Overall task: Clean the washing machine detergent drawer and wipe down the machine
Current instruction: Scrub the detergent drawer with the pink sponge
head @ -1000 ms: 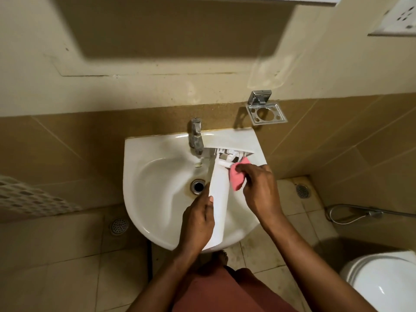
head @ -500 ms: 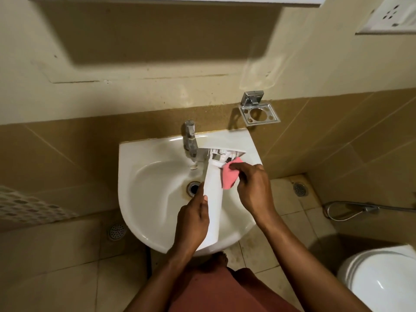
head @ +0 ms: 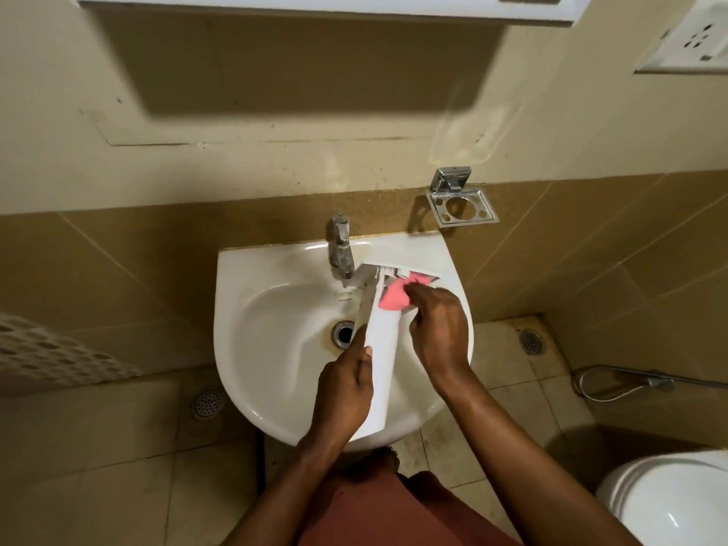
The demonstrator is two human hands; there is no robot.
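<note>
Detergent drawer point(head: 380, 360), long and white, is over the washbasin point(head: 275, 388). Its near end is at the front rim and its far end is up by the tap point(head: 340, 250), just right of the spout. My L hand point(head: 342, 392) grips the drawer's near half from the left side, thumb on the flat white face, fingers curled under. My R hand point(head: 437, 329) pinches a bunched pink cloth point(head: 394, 299) and presses it into the compartments at the far end, fingers curled round it. The cloth touches the drawer approx where the flat face stops. Plughole point(head: 343, 333) shows just left of the drawer. Can't tell if water is running. Chrome holder point(head: 463, 208) is on the tiled wall above the basin's right corner. Spray hose point(head: 626, 382) is low on the right wall, w/ the toilet point(head: 669, 502) in the bottom right corner.
</note>
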